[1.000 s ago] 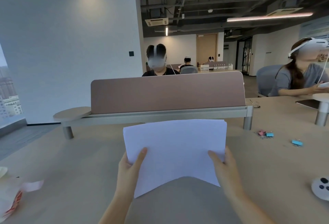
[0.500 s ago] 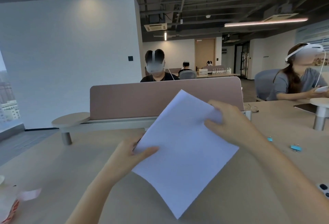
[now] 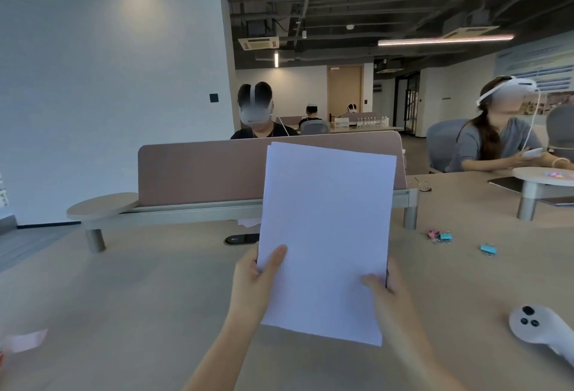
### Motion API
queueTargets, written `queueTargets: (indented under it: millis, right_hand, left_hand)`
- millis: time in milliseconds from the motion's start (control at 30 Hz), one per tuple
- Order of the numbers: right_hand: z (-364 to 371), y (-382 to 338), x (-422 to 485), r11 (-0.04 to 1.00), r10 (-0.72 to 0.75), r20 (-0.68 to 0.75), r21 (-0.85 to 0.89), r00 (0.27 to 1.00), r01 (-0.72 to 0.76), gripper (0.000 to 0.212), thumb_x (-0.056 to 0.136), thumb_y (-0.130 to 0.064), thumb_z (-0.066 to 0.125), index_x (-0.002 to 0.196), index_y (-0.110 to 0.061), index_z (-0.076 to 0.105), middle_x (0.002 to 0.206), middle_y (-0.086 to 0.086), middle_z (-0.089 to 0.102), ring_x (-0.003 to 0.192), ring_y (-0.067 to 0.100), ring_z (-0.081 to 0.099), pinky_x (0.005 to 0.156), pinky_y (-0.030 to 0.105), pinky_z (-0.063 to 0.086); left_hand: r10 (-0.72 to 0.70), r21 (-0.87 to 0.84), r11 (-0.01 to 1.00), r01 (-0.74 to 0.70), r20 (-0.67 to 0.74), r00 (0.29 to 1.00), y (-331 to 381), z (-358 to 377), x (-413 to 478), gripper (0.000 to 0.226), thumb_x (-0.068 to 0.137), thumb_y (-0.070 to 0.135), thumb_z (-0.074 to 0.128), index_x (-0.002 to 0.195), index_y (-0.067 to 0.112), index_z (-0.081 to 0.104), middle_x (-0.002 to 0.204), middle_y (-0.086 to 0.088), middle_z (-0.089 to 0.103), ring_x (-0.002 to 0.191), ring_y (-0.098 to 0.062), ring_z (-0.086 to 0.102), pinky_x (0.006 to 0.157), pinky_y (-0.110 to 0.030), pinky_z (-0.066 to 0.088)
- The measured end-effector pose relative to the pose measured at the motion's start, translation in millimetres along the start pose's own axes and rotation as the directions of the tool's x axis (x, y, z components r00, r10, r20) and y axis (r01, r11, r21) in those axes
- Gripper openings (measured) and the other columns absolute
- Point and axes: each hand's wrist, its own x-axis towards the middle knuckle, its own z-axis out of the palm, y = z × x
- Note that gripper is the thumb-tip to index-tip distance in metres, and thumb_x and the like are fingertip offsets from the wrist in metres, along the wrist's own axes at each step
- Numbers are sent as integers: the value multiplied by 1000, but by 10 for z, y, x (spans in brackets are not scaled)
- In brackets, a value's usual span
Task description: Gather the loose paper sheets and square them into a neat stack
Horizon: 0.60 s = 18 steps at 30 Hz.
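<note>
Above a bare desk (image 3: 130, 291), the left hand (image 3: 253, 285) pinches the lower left edge of the paper sheets (image 3: 326, 235), thumb across the front; opposite, the right hand (image 3: 385, 294) clamps the lower right edge. Held upright in the air between both grips, the sheets show a slightly stepped top left corner. Squaring them likely calls for a looser pinch and a tap of the bottom edge on the desk below.
</note>
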Motion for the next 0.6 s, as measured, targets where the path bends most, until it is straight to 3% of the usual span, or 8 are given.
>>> queueTargets:
  millis: [67,133,200,300,400,467,567,600]
  right_hand:
    - [-87,51,21,999,9,-83,-34,997,-12,55,93,4,42,105,-47,59,101,-24,70,91,-2,63,75,21,44]
    - [-219,74,113,997,32,-142,-69,989,-42,50,92,5,40,109,-37,62,101,-13,70,86,12,60,71,24,44]
    - [-383,112,286,987,77,-170,-125,982,-99,43,92,4,39,116,-25,60,100,-6,69,79,14,58,64,27,43]
    - [-652,208,649,945,173,-161,-252,972,-210,37,94,0,41,119,-23,53,94,-5,64,72,12,55,57,27,40]
    - [-863,403,1058,865,236,-159,-416,959,-282,36,91,0,41,121,-13,57,94,6,65,69,19,55,54,25,39]
    - [-932,509,1278,823,257,-187,-472,948,-316,30,94,1,42,121,-2,56,93,8,57,72,22,50,53,25,33]
    - [-963,565,1496,714,310,-194,-599,931,-362,11,97,-3,42,93,-6,52,78,5,45,65,17,42,53,25,29]
    - [-974,589,1567,684,324,-207,-623,923,-380,18,98,-4,41,81,-9,46,73,2,40,62,15,39,51,26,28]
  left_hand:
    - [-25,-27,999,25,14,1000,-79,199,25,13,103,23,70,104,14,79,94,3,87,84,-15,84,67,-24,63]
    - [-51,-5,999,51,37,998,-204,419,55,12,104,21,68,104,16,79,94,7,87,84,-11,83,69,-24,62]
    - [-98,23,995,97,62,993,-342,661,100,12,104,20,66,106,16,78,93,6,86,80,-6,81,68,-22,61]
    - [-215,107,973,203,121,969,-454,997,245,14,104,18,63,109,14,75,95,5,80,78,-7,76,62,-17,56]
    - [-394,224,908,353,174,903,-525,1223,475,17,102,24,65,93,10,71,92,-2,77,79,-19,73,68,-28,59]
    - [-503,241,856,457,191,843,-630,1325,648,21,96,22,67,94,1,72,99,-13,78,87,-29,75,80,-42,63]
    - [-598,129,800,586,255,760,-625,1444,736,16,100,9,62,106,-3,70,101,-18,75,88,-32,73,80,-42,60]
    - [-606,99,790,605,272,747,-624,1486,768,16,103,6,58,110,-4,69,99,-18,73,85,-31,72,78,-40,59]
